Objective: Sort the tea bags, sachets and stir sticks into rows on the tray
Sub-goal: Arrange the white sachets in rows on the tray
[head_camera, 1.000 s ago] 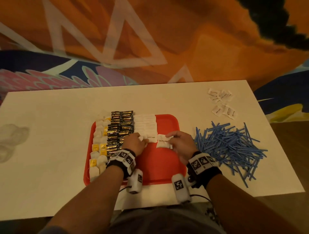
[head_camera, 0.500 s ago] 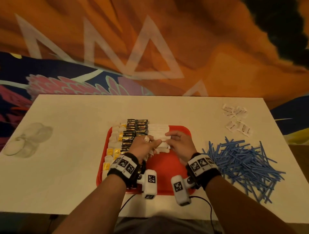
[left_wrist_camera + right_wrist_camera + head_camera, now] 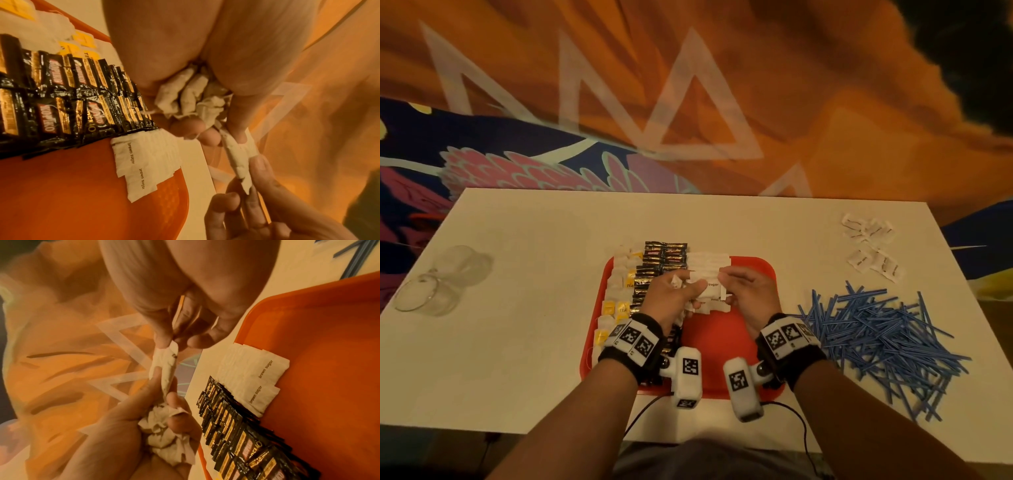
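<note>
A red tray [image 3: 722, 359] holds a row of white and yellow tea bags [image 3: 619, 291], a row of black coffee sachets [image 3: 661, 260] and a row of white brown-sugar sachets [image 3: 707, 263]. My left hand [image 3: 690, 284] hovers over the tray and grips a crumpled bunch of white sachets [image 3: 191, 95] in its palm. One sachet [image 3: 236, 154] sticks out of the bunch. My right hand [image 3: 724, 277] pinches this sachet's other end [image 3: 166, 369] between thumb and finger. The sugar row [image 3: 257, 378] lies just below both hands.
A loose pile of blue stir sticks [image 3: 876, 339] lies on the white table right of the tray. Several white sachets [image 3: 869, 246] are scattered at the back right. A clear glass vessel [image 3: 438, 284] lies on its side at the far left.
Both hands have lifted off the sugar row and come together. One sachet from the left hand's bunch is now pinched by both hands.
</note>
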{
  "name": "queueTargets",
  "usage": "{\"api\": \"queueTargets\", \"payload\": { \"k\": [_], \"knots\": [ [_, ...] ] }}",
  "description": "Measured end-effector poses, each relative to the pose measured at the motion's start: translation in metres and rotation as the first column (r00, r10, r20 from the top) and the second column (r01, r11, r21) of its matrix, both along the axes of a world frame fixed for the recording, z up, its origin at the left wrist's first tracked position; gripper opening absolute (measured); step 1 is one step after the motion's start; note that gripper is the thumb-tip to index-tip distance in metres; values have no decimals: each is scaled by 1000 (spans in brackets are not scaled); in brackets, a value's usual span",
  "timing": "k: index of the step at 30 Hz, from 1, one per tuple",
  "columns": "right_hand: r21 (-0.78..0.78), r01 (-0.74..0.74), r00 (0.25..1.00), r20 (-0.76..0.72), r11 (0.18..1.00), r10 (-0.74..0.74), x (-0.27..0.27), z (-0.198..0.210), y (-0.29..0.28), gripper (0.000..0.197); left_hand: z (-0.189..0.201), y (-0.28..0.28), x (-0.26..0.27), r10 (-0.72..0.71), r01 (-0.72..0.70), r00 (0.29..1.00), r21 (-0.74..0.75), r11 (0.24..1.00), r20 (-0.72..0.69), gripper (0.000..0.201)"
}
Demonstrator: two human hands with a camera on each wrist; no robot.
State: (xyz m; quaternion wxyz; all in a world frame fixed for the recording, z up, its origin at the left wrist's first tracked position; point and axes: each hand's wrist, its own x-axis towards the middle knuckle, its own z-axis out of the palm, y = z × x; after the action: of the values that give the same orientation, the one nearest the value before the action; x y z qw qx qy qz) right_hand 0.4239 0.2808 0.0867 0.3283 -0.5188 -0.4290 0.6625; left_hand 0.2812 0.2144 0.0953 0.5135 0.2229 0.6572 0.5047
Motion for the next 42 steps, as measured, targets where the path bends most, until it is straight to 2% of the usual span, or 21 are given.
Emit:
{"api": "queueTargets", "payload": {
  "k": [2, 5, 9, 12, 14, 16, 19, 21, 25, 29, 35, 39, 42],
  "knots": [
    [-54, -38, 999, -17, 998, 37, 1, 0, -3, 10, -3, 0, 2, 24, -25, 999, 1, 1000, 22, 9],
    [-68, -172, 980, 86, 983, 177, 4, -7, -4, 24, -7, -1, 3, 76, -75, 997, -10, 997, 26, 14],
    [-70, -184, 964, 181, 980, 194, 7, -21, -4, 22, -13, 0, -1, 173, -180, 979, -55, 982, -109, 14],
    [-88, -182, 947, 250, 979, 199, 16, -32, -1, 17, -15, -2, -6, 227, -239, 963, -70, 969, -142, 11],
    [-80, -226, 895, 377, 971, 239, 27, -42, 5, 10, -16, -5, -11, 232, -245, 963, -89, 965, -138, 11],
    [-76, -297, 797, 530, 952, 291, 38, -55, 12, 9, -19, -11, -17, 230, -245, 965, -115, 963, -129, 10],
    [-99, -319, 717, 625, 942, 309, 44, -74, 19, 21, -26, -21, -26, 227, -245, 966, -155, 957, -123, 10],
    [-126, -360, 661, 664, 924, 348, 41, -81, 21, 21, -29, -27, -30, 217, -233, 970, -171, 957, -107, 10],
    [-168, -349, 687, 623, 922, 373, 23, -99, 26, 24, -29, -39, -38, 193, -218, 971, -198, 955, -138, 12],
    [-158, -292, 684, 655, 943, 321, 7, -111, 31, 32, -30, -49, -47, 197, -233, 965, -218, 948, -175, 12],
    [-142, -256, 602, 750, 956, 273, -3, -109, 33, 22, -30, -57, -55, 237, -265, 961, -226, 938, -143, 6],
    [-34, -256, 632, 751, 966, 193, -4, -110, 29, 23, -29, -56, -56, 246, -278, 957, -229, 933, -156, 7],
    [141, -428, 634, 751, 893, 185, -10, -110, 25, 19, -29, -56, -56, 243, -277, 955, -223, 935, -169, 8]
  ]
}}
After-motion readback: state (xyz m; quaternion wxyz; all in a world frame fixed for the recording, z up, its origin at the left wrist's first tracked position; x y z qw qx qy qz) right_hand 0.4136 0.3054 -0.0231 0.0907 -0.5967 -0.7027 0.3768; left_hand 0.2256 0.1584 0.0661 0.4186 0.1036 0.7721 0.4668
